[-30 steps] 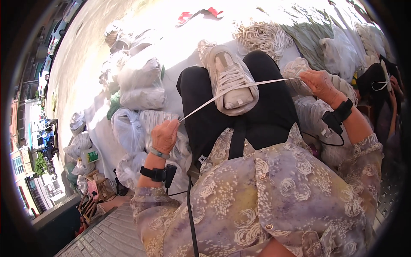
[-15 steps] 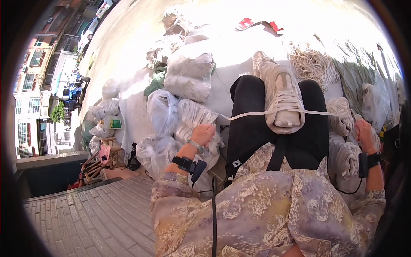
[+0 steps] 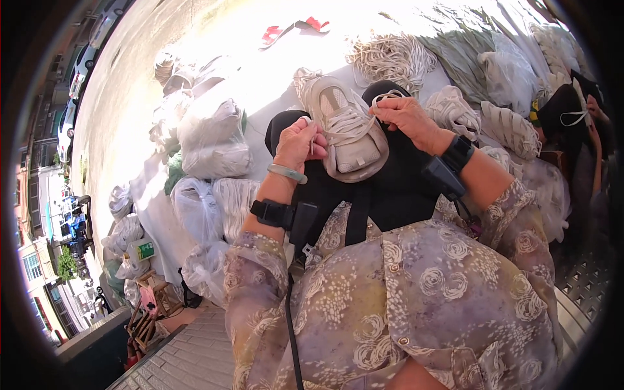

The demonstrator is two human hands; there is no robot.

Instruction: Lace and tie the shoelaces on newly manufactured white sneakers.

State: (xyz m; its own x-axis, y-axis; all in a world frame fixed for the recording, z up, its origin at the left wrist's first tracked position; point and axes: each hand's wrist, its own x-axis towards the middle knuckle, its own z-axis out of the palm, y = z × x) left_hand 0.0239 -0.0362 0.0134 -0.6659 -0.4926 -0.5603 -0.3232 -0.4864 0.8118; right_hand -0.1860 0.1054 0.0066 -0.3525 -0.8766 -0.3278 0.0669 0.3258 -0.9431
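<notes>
A beige-white sneaker [image 3: 356, 155] rests on my lap between black-trousered thighs, toe pointing away at an angle. A flat white shoelace [image 3: 348, 127] crosses its front in several rows. At the shoe's left side, my left hand [image 3: 299, 144] is closed in a pinch on one end of the lace, a short piece showing at the fingers. My right hand [image 3: 411, 120] pinches the lace on the other side, where a small loop [image 3: 388, 95] stands above the fingertips. Another shoe [image 3: 307, 83] lies partly hidden behind the sneaker.
Bagged bundles of white shoes [image 3: 216, 140] lie to the left. A heap of loose laces [image 3: 393, 58] lies ahead, and more sneakers [image 3: 452, 107] are at the right. A red-and-grey strap-like item [image 3: 296, 29] lies farther off. Another person's hand [image 3: 595, 109] shows at the far right.
My hands, wide apart with the lace stretched straight across the shoe, have come in close to its two sides. The lace now hangs slack, and the view has turned to the right.
</notes>
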